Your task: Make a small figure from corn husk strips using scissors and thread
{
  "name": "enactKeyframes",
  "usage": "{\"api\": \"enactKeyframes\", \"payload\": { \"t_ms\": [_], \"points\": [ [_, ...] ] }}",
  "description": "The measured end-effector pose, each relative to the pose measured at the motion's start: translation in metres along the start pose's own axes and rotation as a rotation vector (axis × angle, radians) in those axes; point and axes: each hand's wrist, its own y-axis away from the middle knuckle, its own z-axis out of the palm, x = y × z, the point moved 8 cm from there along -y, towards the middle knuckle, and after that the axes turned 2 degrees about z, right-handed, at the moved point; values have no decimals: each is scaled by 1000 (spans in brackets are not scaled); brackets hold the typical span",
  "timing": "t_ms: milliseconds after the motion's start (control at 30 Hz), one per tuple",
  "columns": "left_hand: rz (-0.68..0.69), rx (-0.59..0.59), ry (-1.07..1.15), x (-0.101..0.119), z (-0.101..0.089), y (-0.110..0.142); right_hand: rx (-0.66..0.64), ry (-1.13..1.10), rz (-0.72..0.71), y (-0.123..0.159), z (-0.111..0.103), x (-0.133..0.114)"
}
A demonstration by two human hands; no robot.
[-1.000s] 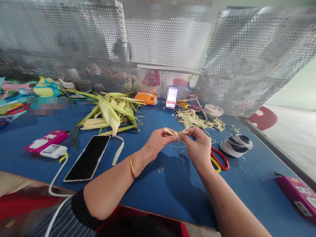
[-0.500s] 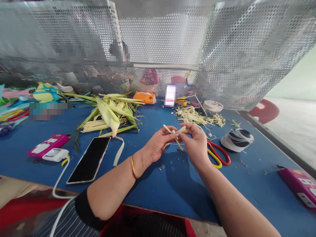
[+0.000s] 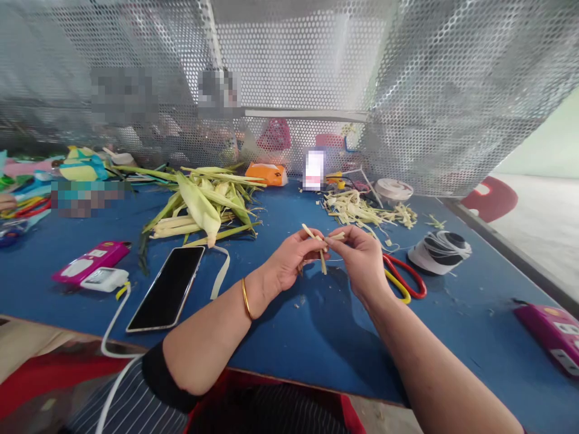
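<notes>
In the head view, my left hand (image 3: 294, 256) pinches a pale, narrow corn husk strip (image 3: 309, 231). One end sticks up past the thumb and the other hangs below the fingers. My right hand (image 3: 365, 264) is closed, thumb and forefinger gripping a husk piece that crosses this strip. The fingertips of both hands almost meet, so the crossing point is partly hidden. A thin white thread shows below the fingers. Beside my right wrist lie scissors, their red and yellow handles (image 3: 417, 283) showing. Farther right stands a spool of white thread (image 3: 439, 253).
Corn husks (image 3: 199, 208) are heaped at left centre, husk scraps (image 3: 353, 208) behind my right hand. A phone (image 3: 168, 289), a magenta device (image 3: 93, 262) and a white cable lie left. Another magenta device (image 3: 549, 334) lies right. Perforated metal (image 3: 298, 66) closes the back.
My right fingers have drawn in closer to the left fingertips. The lower end of the husk strip has swung left and hangs more upright. The whole view has shifted slightly.
</notes>
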Motion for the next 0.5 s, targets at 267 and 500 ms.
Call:
{"api": "enactKeyframes", "payload": {
  "t_ms": [267,500],
  "points": [
    [80,-52,-105,6,0,-3,-8,-70,60,0,2,3],
    [57,-64,-61,5,-4,-5,-12,-47,32,-2,1,4]
  ]
}}
